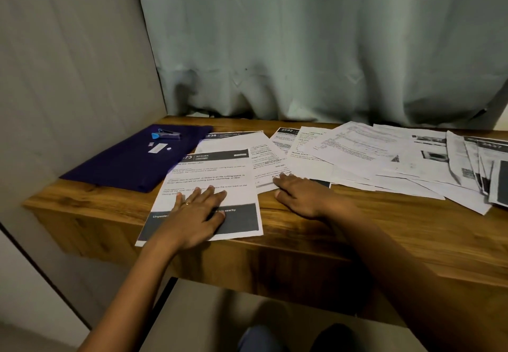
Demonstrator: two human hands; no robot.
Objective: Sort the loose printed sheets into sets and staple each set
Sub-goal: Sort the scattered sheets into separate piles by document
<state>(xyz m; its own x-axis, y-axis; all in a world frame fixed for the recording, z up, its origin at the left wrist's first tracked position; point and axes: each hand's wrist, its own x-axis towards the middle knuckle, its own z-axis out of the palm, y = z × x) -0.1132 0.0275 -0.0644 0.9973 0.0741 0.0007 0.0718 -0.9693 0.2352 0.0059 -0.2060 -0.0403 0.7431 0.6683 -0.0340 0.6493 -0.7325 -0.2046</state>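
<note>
A printed sheet with dark header and footer bands (pixel 211 175) lies near the front edge of the wooden table (pixel 384 230). My left hand (pixel 196 214) rests flat on its lower half, fingers spread and straight. My right hand (pixel 299 193) lies palm down on the table just right of it, fingertips touching the bottom edge of a second sheet (pixel 265 163). Many more loose sheets (pixel 384 156) fan out overlapping to the right. A small blue and silver stapler (pixel 166 133) sits on a dark purple cloth (pixel 132 160) at the back left.
A small white strip (pixel 157 148) and tiny bits lie on the cloth beside the stapler. A pale curtain (pixel 302 49) hangs behind the table and a wall (pixel 68 63) closes the left side. Bare wood shows along the front right.
</note>
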